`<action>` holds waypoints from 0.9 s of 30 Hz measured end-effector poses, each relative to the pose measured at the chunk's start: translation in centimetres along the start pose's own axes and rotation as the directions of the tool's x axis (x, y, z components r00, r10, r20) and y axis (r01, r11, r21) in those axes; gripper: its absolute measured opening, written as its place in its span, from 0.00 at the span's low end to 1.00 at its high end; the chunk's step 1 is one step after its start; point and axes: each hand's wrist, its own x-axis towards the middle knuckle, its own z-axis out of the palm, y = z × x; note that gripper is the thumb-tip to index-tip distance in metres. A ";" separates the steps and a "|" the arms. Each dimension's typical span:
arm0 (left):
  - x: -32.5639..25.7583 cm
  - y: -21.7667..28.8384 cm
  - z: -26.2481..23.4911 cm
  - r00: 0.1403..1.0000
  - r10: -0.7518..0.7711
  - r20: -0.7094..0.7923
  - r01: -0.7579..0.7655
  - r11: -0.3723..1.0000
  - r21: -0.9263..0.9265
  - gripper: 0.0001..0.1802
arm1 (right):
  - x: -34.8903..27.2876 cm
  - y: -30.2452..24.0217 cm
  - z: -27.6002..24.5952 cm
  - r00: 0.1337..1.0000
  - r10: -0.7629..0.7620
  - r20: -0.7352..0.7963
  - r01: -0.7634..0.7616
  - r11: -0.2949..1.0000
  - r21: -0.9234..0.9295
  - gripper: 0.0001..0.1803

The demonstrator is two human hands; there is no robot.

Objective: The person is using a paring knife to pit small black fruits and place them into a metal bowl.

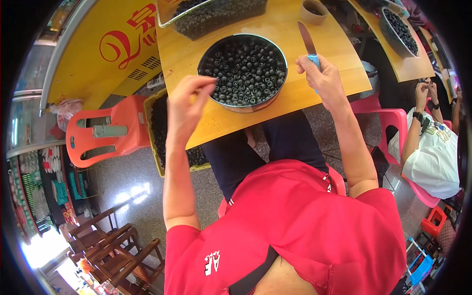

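A round metal bowl (200, 69) stands on the wooden table in front of me, filled with small dark round fruits (243, 69), several showing pale ring-like cut ends. My left hand (189, 101) hovers at the bowl's left rim, thumb and fingertips drawn together; whatever sits between them is too small to make out. To the right of the bowl, my right hand (322, 78) is closed around the light blue handle of a knife (307, 39). Its blade points up and away from me, apart from the bowl.
A clear plastic tub (211, 22) of dark fruits and a small tan cup (313, 12) stand farther back on the table (339, 64). A yellow crate (160, 164) holds more below left, beside an orange stool (108, 130). Another person (425, 152) sits at the right table.
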 end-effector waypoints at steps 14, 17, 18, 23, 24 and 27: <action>4.5 0.6 6.9 0.846 0.100 0.524 -0.254 0.939 0.232 0.08 | -1.0 -0.6 -0.2 0.999 -0.053 0.007 0.054 0.998 -0.035 0.14; 4.6 0.2 7.3 0.854 0.109 0.509 -0.262 0.935 0.239 0.07 | -0.8 -0.5 0.2 0.998 -0.055 0.027 0.056 0.998 -0.029 0.14; 4.6 0.1 7.3 0.854 0.108 0.509 -0.262 0.934 0.242 0.07 | -0.9 -0.7 0.4 0.998 -0.058 0.039 0.059 0.998 -0.031 0.14; 4.9 0.7 7.0 0.832 0.068 0.551 -0.276 0.911 0.306 0.07 | -0.9 -0.8 0.5 0.995 -0.081 0.058 0.082 0.997 -0.013 0.15; 4.9 0.9 6.8 0.832 0.070 0.551 -0.279 0.911 0.305 0.07 | -1.0 -0.9 0.4 0.995 -0.083 0.063 0.085 0.996 -0.027 0.14; 4.9 1.2 6.2 0.836 0.083 0.542 -0.282 0.913 0.294 0.08 | -1.2 -1.1 0.3 0.992 -0.097 0.075 0.099 0.995 -0.029 0.14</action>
